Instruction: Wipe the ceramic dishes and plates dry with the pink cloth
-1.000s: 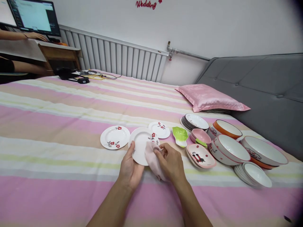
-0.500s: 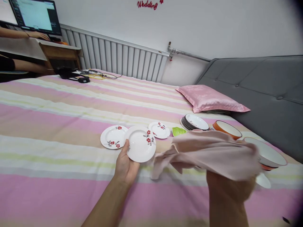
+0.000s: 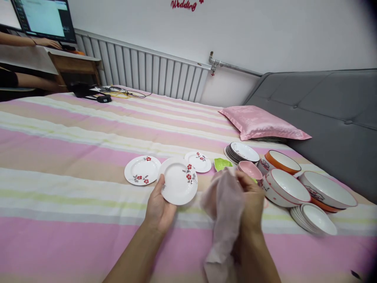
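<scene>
My left hand [image 3: 161, 206] grips a white plate [image 3: 177, 182] with red flowers by its lower left rim, thumb on top, tilted toward me above the bed. A crumpled pinkish-grey cloth [image 3: 225, 200] hangs from my right hand [image 3: 250, 196], whose fingers are closed on it; both are somewhat blurred. On the bed to the left lies a similar flowered plate [image 3: 141, 173]. Another flowered plate [image 3: 198, 162] lies just behind the held one and is partly covered by it. Close beyond the cloth are a green leaf-shaped dish [image 3: 222, 164] and a pink bowl [image 3: 249, 169].
Several stacked plates [image 3: 243, 152], large bowls [image 3: 287, 186] and a stack of small white bowls [image 3: 315, 220] stand at right on the striped bed [image 3: 73, 169]. Behind them lies a pink pillow [image 3: 262, 122]. Cables [image 3: 123, 92] lie far left; a person's hand [image 3: 47, 43] rests at a desk.
My right hand has swung left with the cloth, close to the held plate, uncovering the bowls at right. The plate in my left hand has shifted slightly right and down.
</scene>
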Demonstrator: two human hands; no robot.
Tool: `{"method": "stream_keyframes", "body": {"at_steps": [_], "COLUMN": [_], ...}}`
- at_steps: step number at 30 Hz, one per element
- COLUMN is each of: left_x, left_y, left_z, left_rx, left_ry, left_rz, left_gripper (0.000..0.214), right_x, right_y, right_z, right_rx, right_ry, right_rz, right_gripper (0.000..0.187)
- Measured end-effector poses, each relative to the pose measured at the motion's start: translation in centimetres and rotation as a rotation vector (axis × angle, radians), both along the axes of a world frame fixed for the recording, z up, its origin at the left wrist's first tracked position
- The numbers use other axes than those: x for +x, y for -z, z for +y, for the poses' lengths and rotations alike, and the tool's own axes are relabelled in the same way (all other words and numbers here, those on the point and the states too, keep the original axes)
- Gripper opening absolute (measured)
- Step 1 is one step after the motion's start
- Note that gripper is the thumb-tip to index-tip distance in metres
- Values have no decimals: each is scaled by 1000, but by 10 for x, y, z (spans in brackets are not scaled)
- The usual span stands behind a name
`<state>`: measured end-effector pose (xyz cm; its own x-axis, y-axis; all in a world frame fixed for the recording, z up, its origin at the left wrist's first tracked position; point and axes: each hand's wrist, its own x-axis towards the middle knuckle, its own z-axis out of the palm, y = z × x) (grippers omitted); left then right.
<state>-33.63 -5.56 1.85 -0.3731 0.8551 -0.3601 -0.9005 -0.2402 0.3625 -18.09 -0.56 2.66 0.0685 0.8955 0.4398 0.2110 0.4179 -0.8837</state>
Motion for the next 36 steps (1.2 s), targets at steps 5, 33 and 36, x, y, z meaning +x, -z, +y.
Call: {"method": "stream_keyframes", "body": {"at_steps": [5,33,36], "left_x": [3,0,8], "left_y": [-2,-2,-2], "left_z": [0,-9,-10], "left_rx": [18,110,116], "left_ry": [28,197,217], "left_rz": [16,-120,-116], "left_gripper": [36,35,35], "right_x": [-22,-54,-54], "right_y": [12,20,25], "right_z": [-4,-27,-26], "right_rx": [-95,271,286], "right_ry": [-19,-672,-604], "right_rz": [-86,-838,-849], "right_gripper": [25,54,58]}}
